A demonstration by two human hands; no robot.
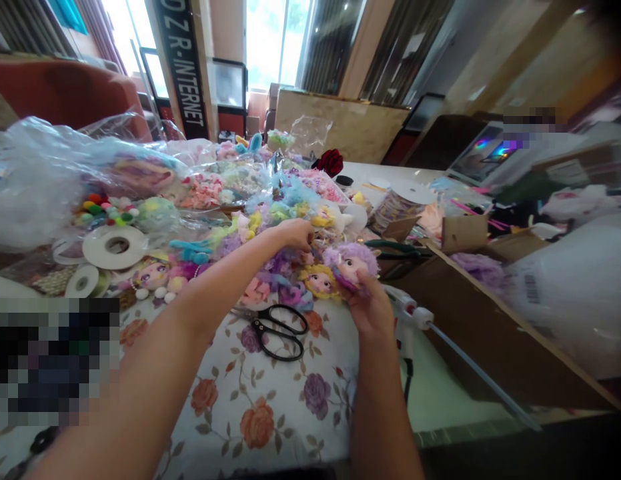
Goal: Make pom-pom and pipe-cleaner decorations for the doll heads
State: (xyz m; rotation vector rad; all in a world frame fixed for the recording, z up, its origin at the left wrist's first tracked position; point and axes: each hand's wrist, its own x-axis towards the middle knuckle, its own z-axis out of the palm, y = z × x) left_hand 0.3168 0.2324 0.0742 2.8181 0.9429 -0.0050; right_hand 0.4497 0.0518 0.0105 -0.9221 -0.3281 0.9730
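My right hand (371,308) is closed on a small doll head with purple hair (354,261), held just above the flowered tablecloth (270,400). My left hand (296,235) reaches into a heap of little plush dolls and pompoms (283,273), its fingers curled down into the pile; what they grip is hidden. A yellow-haired doll head (320,280) lies between the two hands. Black scissors (279,330) rest on the cloth right below the heap.
A white glue gun (407,313) stands to the right of my right hand, beside an open cardboard box (490,333). Ribbon spools (114,248) and clear plastic bags of trinkets (50,173) crowd the left and back. A laptop (485,157) sits far right.
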